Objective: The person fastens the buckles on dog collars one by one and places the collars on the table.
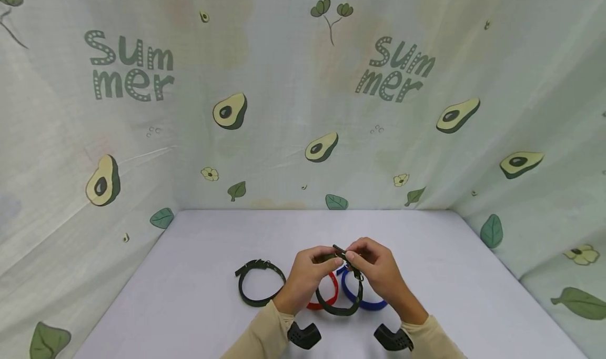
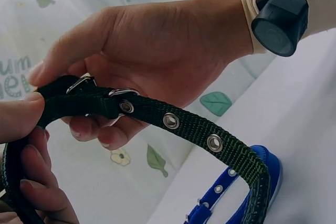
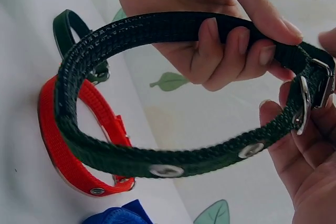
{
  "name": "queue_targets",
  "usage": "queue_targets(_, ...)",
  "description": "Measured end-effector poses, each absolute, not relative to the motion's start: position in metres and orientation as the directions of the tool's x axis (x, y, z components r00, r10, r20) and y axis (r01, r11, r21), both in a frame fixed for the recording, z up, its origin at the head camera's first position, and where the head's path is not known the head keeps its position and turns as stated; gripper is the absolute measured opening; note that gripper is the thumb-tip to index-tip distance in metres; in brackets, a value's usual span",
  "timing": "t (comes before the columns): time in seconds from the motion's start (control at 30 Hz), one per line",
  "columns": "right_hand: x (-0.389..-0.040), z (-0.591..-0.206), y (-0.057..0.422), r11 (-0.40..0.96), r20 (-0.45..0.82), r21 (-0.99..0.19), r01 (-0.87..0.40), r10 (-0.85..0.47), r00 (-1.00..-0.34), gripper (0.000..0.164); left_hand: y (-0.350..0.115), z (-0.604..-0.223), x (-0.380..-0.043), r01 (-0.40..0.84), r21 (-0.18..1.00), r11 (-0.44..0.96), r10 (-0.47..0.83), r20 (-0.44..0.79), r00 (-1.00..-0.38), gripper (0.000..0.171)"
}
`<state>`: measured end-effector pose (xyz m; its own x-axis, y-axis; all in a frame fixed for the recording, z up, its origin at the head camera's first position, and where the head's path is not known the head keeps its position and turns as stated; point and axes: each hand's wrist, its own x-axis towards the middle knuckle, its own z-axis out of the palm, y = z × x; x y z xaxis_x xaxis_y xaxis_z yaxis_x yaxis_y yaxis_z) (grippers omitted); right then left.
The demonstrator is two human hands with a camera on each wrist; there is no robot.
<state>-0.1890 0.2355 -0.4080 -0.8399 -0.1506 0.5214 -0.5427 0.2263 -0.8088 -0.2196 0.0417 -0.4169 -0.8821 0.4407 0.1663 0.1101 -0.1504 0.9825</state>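
Both hands hold a dark green webbing dog collar [image 1: 340, 311] above the table, its band hanging below them in a loop. Metal eyelets run along the strap, and a metal buckle [image 3: 322, 83] sits between the hands. My left hand [image 1: 310, 272] grips the band, thumb on one face and fingers curled against the other, as the right wrist view shows. The right hand [image 1: 376, 269] pinches the collar at the buckle, with the thumb over the strap and fingertips below. Part of the buckle is covered by fingers.
A red collar [image 3: 50, 124] and a blue collar [image 1: 374, 306] lie on the white table [image 1: 203, 253] behind the held one. Another dark green collar [image 1: 259, 302] lies to the left. Printed cloth [image 1: 279, 175] hangs at the back and sides. Black devices [image 1: 304, 336] sit on both wrists.
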Motion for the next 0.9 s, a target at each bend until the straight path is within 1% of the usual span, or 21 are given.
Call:
queue_targets(0.1,-0.1884,-0.407,0.2372,0.267,0.52,-0.796,-0.543,-0.158,-0.84,0.018,0.0414,-0.4159,-0.2184,0.132,0.98,-0.15,0.448,0.186,-0.874,0.035)
queue_targets(0.2,-0.1876,-0.4047,0.2394,0.273,0.535,-0.779,-0.565,-0.181,-0.825,0.023,0.0409,-0.4153,-0.2181,0.151,0.978,-0.143,0.444,0.2,-0.874,0.034)
queue_targets(0.3,-0.1875,-0.403,0.2407,0.257,0.56,-0.765,-0.591,-0.188,-0.807,0.021,0.0408,-0.4152,-0.2184,0.158,0.977,-0.146,0.439,0.207,-0.874,0.033)
queue_targets(0.43,-0.1879,-0.4034,0.2408,0.25,0.606,-0.74,-0.625,-0.155,-0.78,0.019,0.0399,-0.4149,-0.2188,0.154,0.979,-0.135,0.434,0.198,-0.879,0.034)
queue_targets(0.63,-0.1884,-0.4048,0.2399,0.2,0.66,-0.712,-0.673,-0.138,-0.738,0.02,0.0385,-0.4152,-0.2194,0.173,0.977,-0.123,0.423,0.21,-0.882,0.032)
queue_targets(0.77,-0.189,-0.4046,0.2401,0.196,0.659,-0.711,-0.676,-0.15,-0.737,0.021,0.0384,-0.4143,-0.219,0.184,0.974,-0.13,0.438,0.223,-0.871,0.032)
queue_targets(0.9,-0.1898,-0.4053,0.2415,0.223,0.63,-0.728,-0.649,-0.155,-0.761,0.024,0.039,-0.4143,-0.2195,0.192,0.972,-0.139,0.458,0.235,-0.857,0.032)
